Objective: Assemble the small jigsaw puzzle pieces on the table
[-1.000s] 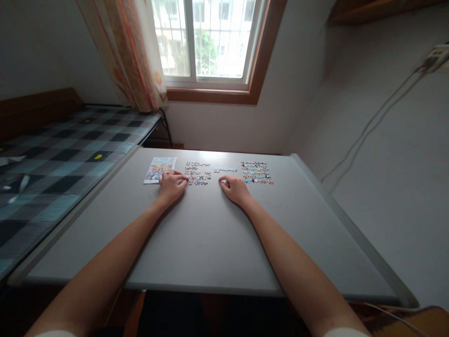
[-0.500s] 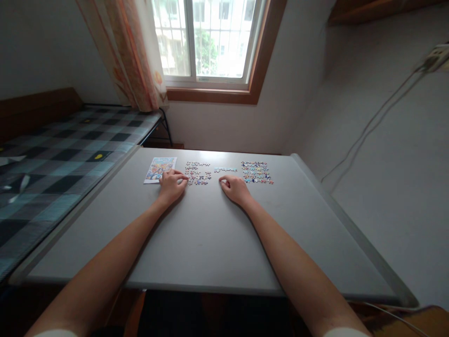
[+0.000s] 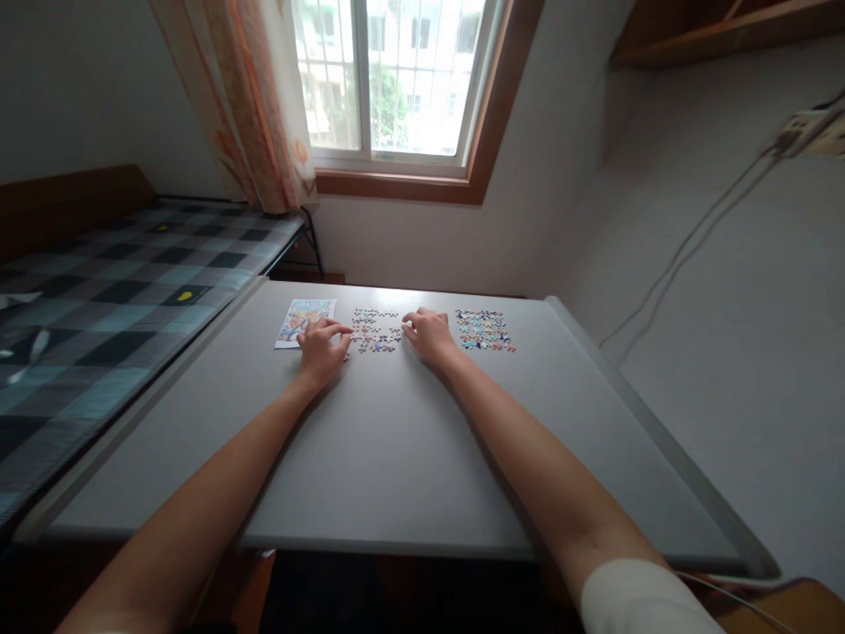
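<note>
My left hand [image 3: 322,346] rests at the left edge of a loose group of jigsaw puzzle pieces [image 3: 376,335], its thumb and index finger apart beside them. Part of it covers the lower right corner of a colourful picture sheet [image 3: 304,319]. Over the middle of the table, my right hand [image 3: 429,334] reaches with slightly curled, parted fingers to the right side of that same group. It hides most of the short row of pieces beneath it. No piece shows in either hand.
Another block of puzzle pieces [image 3: 485,329] lies right of my right hand on the grey table [image 3: 389,440]. A bed with a checked cover [image 3: 217,264] stands along the left side. A window [image 3: 396,79] and curtain [image 3: 244,114] are ahead; a cable [image 3: 687,229] hangs on the right wall.
My right hand has moved forward and slightly left, from in front of the short row to over it, and its fingers have spread. My left hand has barely moved.
</note>
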